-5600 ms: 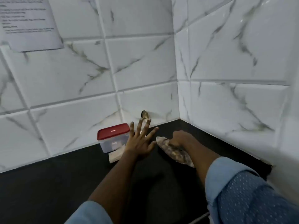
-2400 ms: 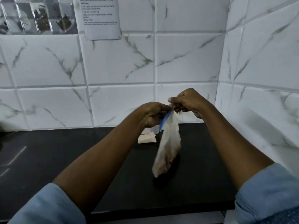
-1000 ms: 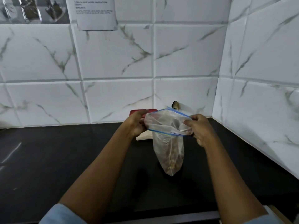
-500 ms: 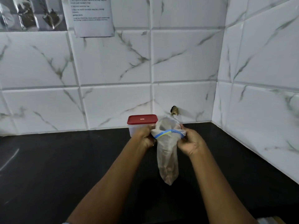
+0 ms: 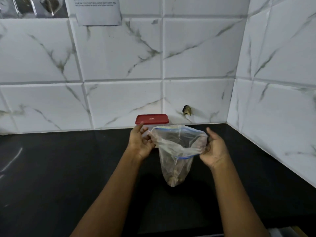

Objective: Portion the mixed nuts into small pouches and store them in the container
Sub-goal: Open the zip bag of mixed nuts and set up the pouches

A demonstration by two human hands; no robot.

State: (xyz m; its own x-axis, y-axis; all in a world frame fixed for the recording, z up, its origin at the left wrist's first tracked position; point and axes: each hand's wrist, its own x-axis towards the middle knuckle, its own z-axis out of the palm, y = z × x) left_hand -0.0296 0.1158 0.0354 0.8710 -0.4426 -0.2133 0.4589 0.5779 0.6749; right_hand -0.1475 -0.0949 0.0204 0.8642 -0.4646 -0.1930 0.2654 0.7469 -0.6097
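Observation:
A clear zip bag (image 5: 176,158) with a blue-lined rim hangs over the black counter (image 5: 68,168), its mouth pulled wide. Mixed nuts (image 5: 174,181) lie bunched at its bottom. My left hand (image 5: 140,144) pinches the left side of the rim. My right hand (image 5: 213,151) pinches the right side, thumb raised. Behind the bag, a clear container with a red lid (image 5: 151,119) stands shut against the tiled wall. My left hand hides the container's body and the pouch stack seen earlier beside it.
White marble tiles form a corner at the back and right. A printed paper sheet (image 5: 97,11) hangs on the wall above. A small dark fixture (image 5: 187,110) sticks out of the wall just right of the container.
The bag's mouth, bunched narrow between my hands half a second ago, is now stretched wide. My hands have moved apart.

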